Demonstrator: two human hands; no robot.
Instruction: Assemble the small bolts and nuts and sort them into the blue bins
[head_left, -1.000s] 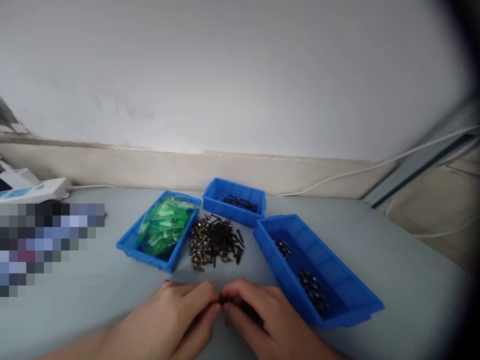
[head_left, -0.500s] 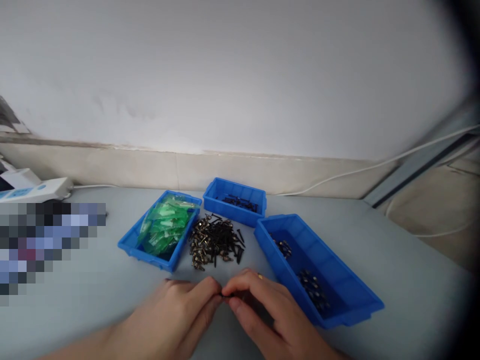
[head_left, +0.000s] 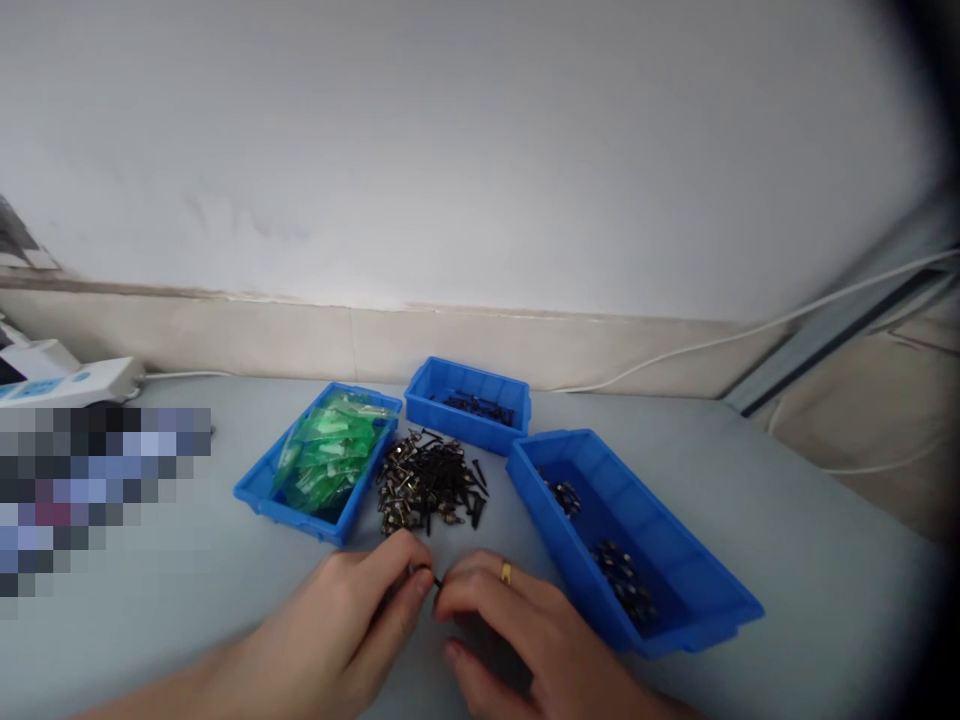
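Observation:
My left hand point(head_left: 352, 630) and my right hand point(head_left: 517, 630) meet at the near edge of the grey table point(head_left: 787, 520). Their fingertips pinch one small black screw point(head_left: 433, 580) between them. A gold ring sits on a finger of my right hand. Just beyond the fingers lies a loose pile of black and brass screws point(head_left: 429, 487). To its left stands a blue bin point(head_left: 264, 488) holding green plastic bags point(head_left: 326, 452). To the right a long blue bin point(head_left: 675, 560) holds a few dark parts. A small blue bin point(head_left: 466, 422) behind the pile has black screws in it.
A white device point(head_left: 67, 380) with a cord lies at the far left, beside a blurred patch. White cables run along the wall base at the right. The table meets a beige skirting and white wall behind the bins.
Both hands have shifted slightly forward toward the screw pile. My right hand has turned so that its ring shows, and the pinched screw now sticks out between the fingertips.

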